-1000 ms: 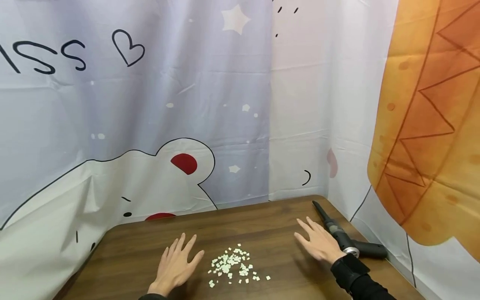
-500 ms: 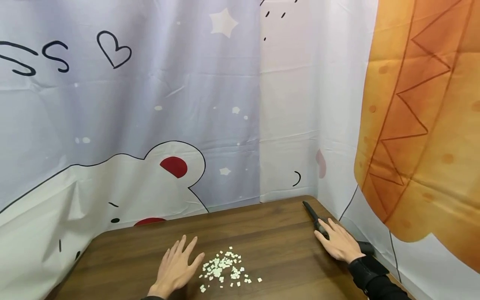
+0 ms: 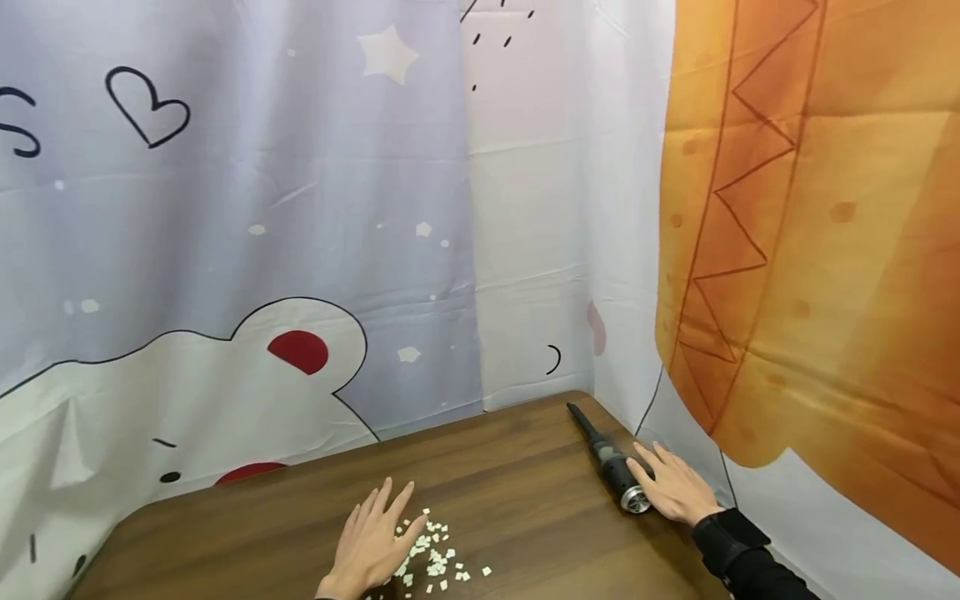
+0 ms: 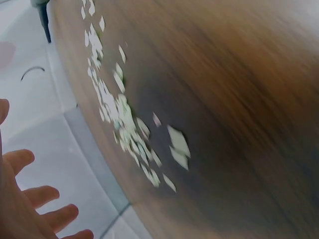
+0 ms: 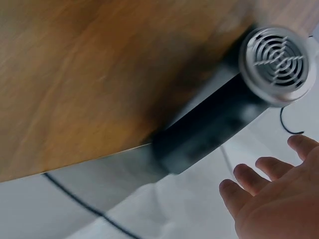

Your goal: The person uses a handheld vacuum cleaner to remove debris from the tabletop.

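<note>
A black handheld blower [image 3: 617, 477] with a long tapered nozzle lies on the right side of the wooden table. In the right wrist view its round silver grille [image 5: 280, 63] and black handle [image 5: 199, 130] show. My right hand [image 3: 678, 490] is spread beside the grille end and covers the handle in the head view; the right wrist view shows its fingers apart from the handle. My left hand [image 3: 369, 546] hovers with spread fingers, partly covering a scattered pile of small pale paper squares [image 4: 125, 117]. It holds nothing.
The wooden table [image 3: 510, 483] meets printed curtains [image 3: 375, 250] at its back and right. A dark cord [image 5: 94, 211] hangs past the right edge. The blower's nozzle points toward the back right corner.
The head view has turned right. My right hand has moved right, from beside the blower to its handle. My left hand now overlaps the paper squares in the head view, its fingers still spread.
</note>
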The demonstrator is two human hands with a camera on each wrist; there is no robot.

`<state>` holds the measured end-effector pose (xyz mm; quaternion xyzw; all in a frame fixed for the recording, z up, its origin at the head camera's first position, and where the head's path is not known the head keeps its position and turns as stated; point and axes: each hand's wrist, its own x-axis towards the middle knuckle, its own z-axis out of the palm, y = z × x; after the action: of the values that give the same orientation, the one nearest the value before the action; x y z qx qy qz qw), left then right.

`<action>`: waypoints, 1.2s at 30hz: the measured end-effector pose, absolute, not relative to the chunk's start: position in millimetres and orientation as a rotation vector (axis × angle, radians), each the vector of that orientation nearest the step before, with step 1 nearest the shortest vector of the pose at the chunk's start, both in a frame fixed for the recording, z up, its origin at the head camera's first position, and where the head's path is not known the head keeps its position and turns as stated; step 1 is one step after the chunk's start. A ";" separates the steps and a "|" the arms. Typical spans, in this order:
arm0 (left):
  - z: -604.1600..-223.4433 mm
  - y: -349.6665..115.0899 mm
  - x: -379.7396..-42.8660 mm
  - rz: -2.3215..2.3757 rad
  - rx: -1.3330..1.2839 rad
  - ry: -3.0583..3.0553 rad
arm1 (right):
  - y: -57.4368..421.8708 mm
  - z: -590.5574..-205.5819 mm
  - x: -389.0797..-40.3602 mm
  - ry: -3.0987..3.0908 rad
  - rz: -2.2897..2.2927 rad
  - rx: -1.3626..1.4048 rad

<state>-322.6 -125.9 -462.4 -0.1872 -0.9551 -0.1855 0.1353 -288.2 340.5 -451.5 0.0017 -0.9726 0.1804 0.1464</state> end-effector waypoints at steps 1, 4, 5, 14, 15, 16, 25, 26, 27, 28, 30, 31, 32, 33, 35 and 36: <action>-462.4 -122.2 -322.6 -0.530 -0.553 -2.762 | 343.0 -452.6 -287.4 -2.804 0.522 -0.008; -462.6 -112.1 -323.5 -0.518 -0.584 -2.741 | 349.9 -455.3 -285.3 -2.814 0.530 -0.034; -463.0 -108.9 -324.2 -0.515 -0.592 -2.737 | 351.8 -455.8 -284.1 -2.816 0.533 -0.040; -469.2 -96.1 -330.7 -0.481 -0.604 -2.717 | 356.0 -457.9 -286.0 -2.809 0.511 -0.021; -469.5 -94.8 -331.1 -0.481 -0.605 -2.716 | 357.2 -458.4 -286.4 -2.806 0.508 -0.017; -469.7 -93.6 -331.5 -0.481 -0.605 -2.717 | 358.3 -458.9 -286.4 -2.804 0.506 -0.011; -472.3 -81.2 -338.6 -0.484 -0.636 -2.732 | 364.1 -466.7 -290.3 -2.842 0.509 0.053; -473.2 -79.5 -340.2 -0.485 -0.643 -2.731 | 364.4 -467.9 -291.7 -2.841 0.496 0.063; -473.5 -77.6 -341.1 -0.487 -0.648 -2.731 | 364.8 -469.1 -292.8 -2.838 0.487 0.071; -473.9 -75.7 -342.0 -0.491 -0.652 -2.732 | 365.4 -470.5 -294.3 -2.832 0.478 0.080; -474.4 -72.3 -343.4 -0.508 -0.670 -2.739 | 367.3 -474.9 -297.5 -2.821 0.439 0.100; -474.9 -70.8 -343.8 -0.519 -0.678 -2.745 | 368.3 -477.3 -298.8 -2.822 0.422 0.113; -475.3 -69.7 -344.1 -0.525 -0.683 -2.750 | 369.3 -479.8 -299.6 -2.823 0.398 0.127; -475.4 -68.9 -343.9 -0.529 -0.686 -2.756 | 370.2 -482.3 -300.2 -2.823 0.379 0.143; -475.5 -68.4 -346.5 -0.527 -0.687 -2.758 | 372.0 -485.5 -304.7 -2.822 0.332 0.174; -475.8 -68.6 -347.6 -0.521 -0.684 -2.758 | 372.5 -486.1 -306.6 -2.826 0.315 0.182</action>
<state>-347.6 -68.6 -475.8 -0.2349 -0.9471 -0.1788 0.1261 -306.6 372.5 -486.1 0.0633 -0.9812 0.1095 0.1455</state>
